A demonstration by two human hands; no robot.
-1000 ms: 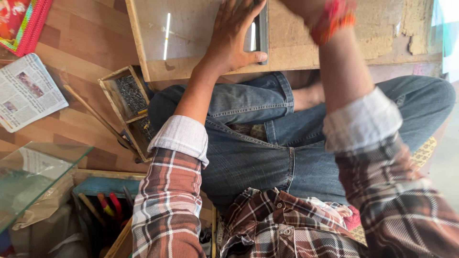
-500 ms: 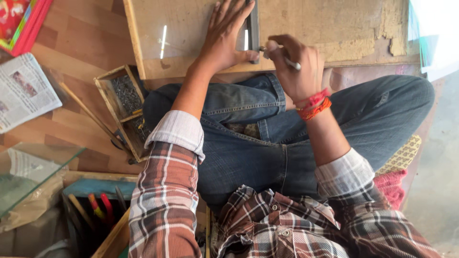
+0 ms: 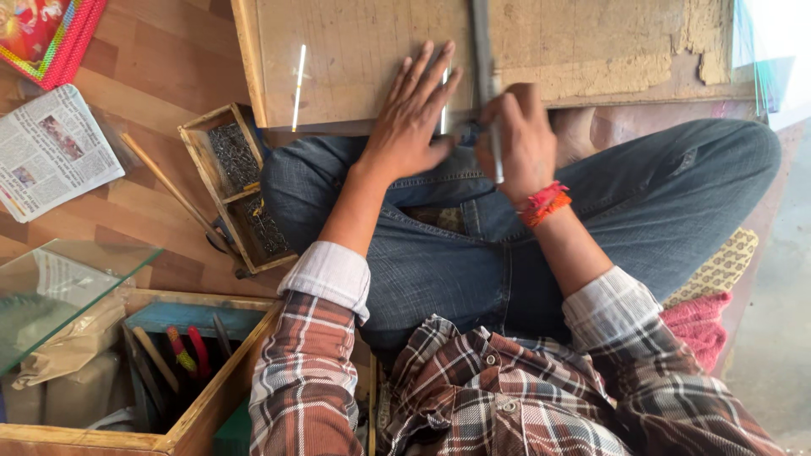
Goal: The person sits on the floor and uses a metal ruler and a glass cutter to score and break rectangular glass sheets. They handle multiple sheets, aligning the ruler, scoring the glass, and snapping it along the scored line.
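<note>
Glass sheet [image 3: 355, 59], clear, flat on wooden work board [image 3: 608, 46] across the lap; shown mostly by glare streaks and a faint edge, reaching toward the board's near edge. Left hand [image 3: 405, 127] spread flat on the glass, fingers fanned, palm at the near edge; judged to pin sheet and ruler against sliding. Metal ruler [image 3: 483, 42], long, narrow, grey, running from far edge to near edge, just right of the left fingertips; judged to serve as a guide. Right hand [image 3: 519, 139] closed narrowly around slim metal tool [image 3: 497, 165], shaft pointing back toward the body, tip hidden behind knuckles, touching the ruler's right side near the near edge. Red-orange thread band [image 3: 545, 203] on right wrist. Board's left edge raised as a wooden lip; right part rough, patchy, bare of tools, so open room there. Near edge overhanging denim-clad knees, little room below the hands. On the wood floor left of the board: small wooden compartment tray [image 3: 236, 181] of dark small parts, thin wooden stick [image 3: 173, 190] beside it, folded newspaper [image 3: 46, 152] farther left. Near left corner: second glass pane [image 3: 59, 291] over open wooden toolbox [image 3: 203, 317] holding red-handled tools. Knitted pink cloth [image 3: 705, 325] by the right knee.
</note>
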